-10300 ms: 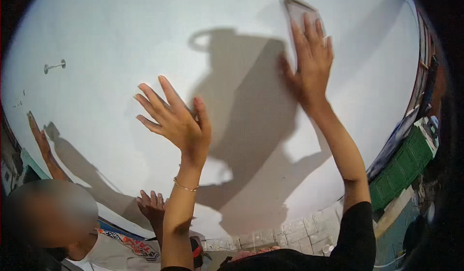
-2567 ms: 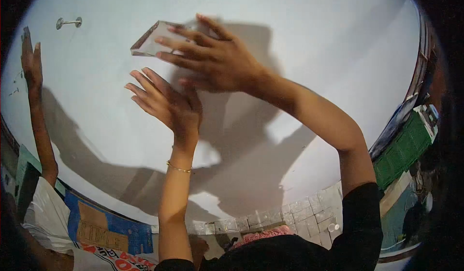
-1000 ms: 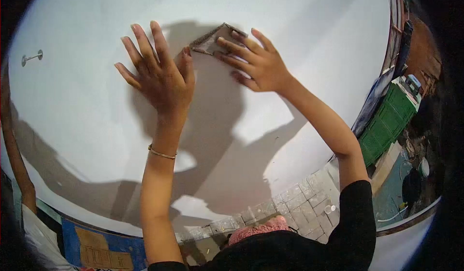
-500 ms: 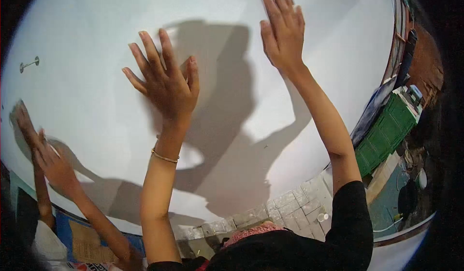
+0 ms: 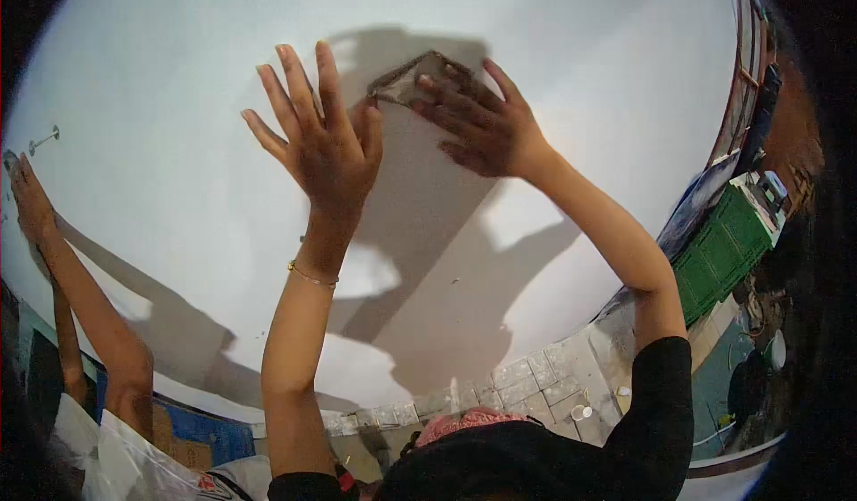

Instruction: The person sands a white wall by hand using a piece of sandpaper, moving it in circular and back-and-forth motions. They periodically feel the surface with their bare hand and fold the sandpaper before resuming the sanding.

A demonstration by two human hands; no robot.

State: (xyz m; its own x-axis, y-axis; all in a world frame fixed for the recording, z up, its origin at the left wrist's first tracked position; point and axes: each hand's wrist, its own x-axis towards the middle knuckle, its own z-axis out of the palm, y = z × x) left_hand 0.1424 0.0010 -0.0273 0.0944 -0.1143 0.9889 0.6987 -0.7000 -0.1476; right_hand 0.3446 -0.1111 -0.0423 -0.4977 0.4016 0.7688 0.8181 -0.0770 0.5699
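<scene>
My left hand (image 5: 328, 153) rests flat against the white wall (image 5: 196, 81) with its fingers spread and nothing in it. Up and to its right, my right hand (image 5: 495, 126) presses a thin greyish sheet with dark edges, which looks like sandpaper (image 5: 400, 86), onto the wall. The sheet lies slanted, its left corner close to my left thumb, and my right fingers cover much of it. My head and arm shadows darken the wall around both hands.
At the left, a co-worker's hand (image 5: 34, 206) reaches up the wall near a small metal fitting (image 5: 43, 140). A green crate (image 5: 725, 246) stands at the right with things on top. Pale floor tiles (image 5: 527, 380) run along the wall's foot.
My right hand has swept the sheet down and left, from high on the wall to beside my left hand. My left hand stays spread on the wall. The co-worker's arms have shifted.
</scene>
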